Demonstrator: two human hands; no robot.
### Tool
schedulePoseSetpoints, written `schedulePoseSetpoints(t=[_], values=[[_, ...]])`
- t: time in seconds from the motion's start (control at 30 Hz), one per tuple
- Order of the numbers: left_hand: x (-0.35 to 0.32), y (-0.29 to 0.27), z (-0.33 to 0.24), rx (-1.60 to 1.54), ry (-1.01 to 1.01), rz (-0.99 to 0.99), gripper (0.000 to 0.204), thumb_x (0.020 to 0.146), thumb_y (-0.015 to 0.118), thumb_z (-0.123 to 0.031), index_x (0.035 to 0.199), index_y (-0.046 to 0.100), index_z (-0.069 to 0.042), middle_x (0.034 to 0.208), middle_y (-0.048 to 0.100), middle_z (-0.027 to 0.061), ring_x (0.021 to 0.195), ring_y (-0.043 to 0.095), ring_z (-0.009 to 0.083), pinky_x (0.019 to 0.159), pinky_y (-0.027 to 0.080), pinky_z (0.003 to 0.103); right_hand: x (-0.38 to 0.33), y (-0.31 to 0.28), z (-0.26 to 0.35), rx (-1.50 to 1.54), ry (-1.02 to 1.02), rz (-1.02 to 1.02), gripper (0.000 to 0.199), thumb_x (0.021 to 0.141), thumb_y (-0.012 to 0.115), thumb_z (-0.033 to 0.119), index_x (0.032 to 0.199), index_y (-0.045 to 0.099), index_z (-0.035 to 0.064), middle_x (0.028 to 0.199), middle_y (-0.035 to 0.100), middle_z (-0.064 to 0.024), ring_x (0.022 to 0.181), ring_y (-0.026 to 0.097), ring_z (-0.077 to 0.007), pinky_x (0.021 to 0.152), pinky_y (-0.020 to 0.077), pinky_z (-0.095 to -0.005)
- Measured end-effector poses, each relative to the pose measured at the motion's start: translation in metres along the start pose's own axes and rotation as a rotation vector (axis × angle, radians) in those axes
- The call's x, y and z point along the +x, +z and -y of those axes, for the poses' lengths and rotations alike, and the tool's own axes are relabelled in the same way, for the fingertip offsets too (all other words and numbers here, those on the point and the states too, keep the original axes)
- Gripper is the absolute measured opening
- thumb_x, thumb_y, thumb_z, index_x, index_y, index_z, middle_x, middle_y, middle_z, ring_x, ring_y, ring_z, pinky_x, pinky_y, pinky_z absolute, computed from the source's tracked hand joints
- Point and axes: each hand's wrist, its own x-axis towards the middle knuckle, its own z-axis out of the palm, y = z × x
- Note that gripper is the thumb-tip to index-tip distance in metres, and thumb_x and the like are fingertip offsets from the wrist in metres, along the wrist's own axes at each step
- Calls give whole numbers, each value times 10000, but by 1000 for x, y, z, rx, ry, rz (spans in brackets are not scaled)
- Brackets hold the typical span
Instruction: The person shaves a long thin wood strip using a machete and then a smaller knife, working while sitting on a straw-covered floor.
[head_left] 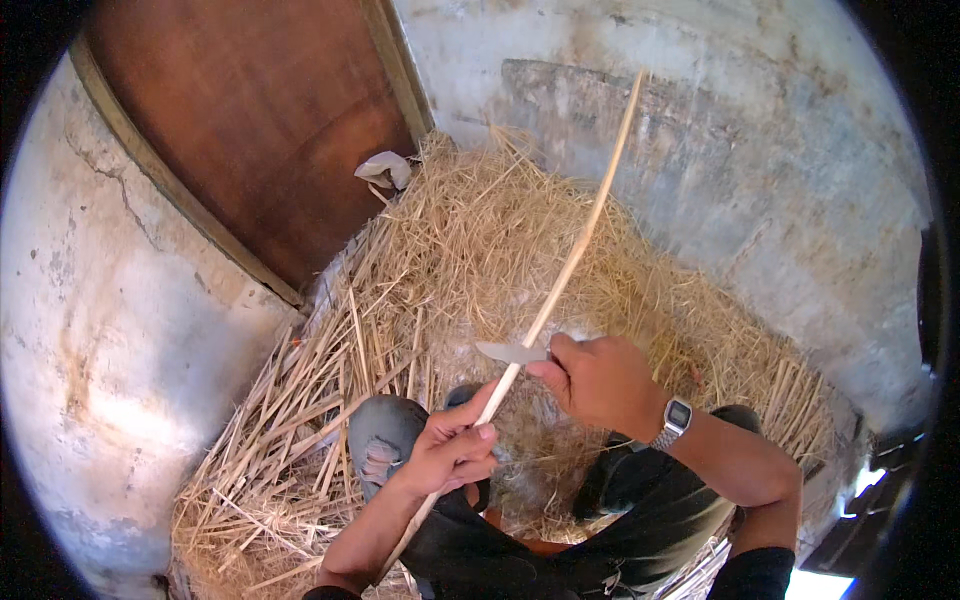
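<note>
A long, pale strip of split bamboo or wood (573, 262) runs slantwise from beside my left forearm up toward the far wall. My left hand (452, 447) is closed around its lower part, thumb along the top. In my right hand (607, 385) is a knife, its handle hidden by my fingers. The knife blade (512, 352) points left and lies across the strip, just beyond my left hand. My right wrist wears a silver digital watch (676, 420).
Shavings (480, 230) are heaped against the stained wall (780, 170). Loose split strips (270, 440) lie at the left. A brown door (260, 120) stands behind, with a crumpled white scrap (385, 170) by its frame. My knees, in dark trousers (640, 510), flank the work.
</note>
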Motion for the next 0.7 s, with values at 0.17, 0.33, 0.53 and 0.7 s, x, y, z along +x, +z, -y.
schedulePoseSetpoints(t=[0.17,0.33,0.53,0.7], values=[[-3,-3,-6,-124,29,15,602,1039,456,-34,1574,298,-260,624,307,-42,464,266,51,430,244,222,17,9,-9,-23,32,-87,458,989,518,493,822,592,73,531,585,-156,477,616,-375,459,495,-501],[-13,-6,8,-11,21,72,591,1040,461,-38,1571,312,-249,601,279,-52,454,264,54,435,244,234,40,-10,-127,-342,226,-527,467,1030,445,440,868,619,39,673,634,-219,665,643,-444,628,520,-523],[-22,-16,7,43,62,151,577,1048,456,-53,1573,306,-237,581,293,-61,446,266,44,427,211,231,24,-58,-161,251,533,-693,532,1042,451,469,855,645,10,540,459,-61,472,441,-212,492,362,-378],[-17,-14,9,74,13,129,586,1052,447,-59,1585,267,-223,584,316,-55,450,291,40,424,246,229,21,-43,-75,916,348,-334,342,1002,589,363,935,631,30,584,432,69,520,348,-49,469,283,-261]])
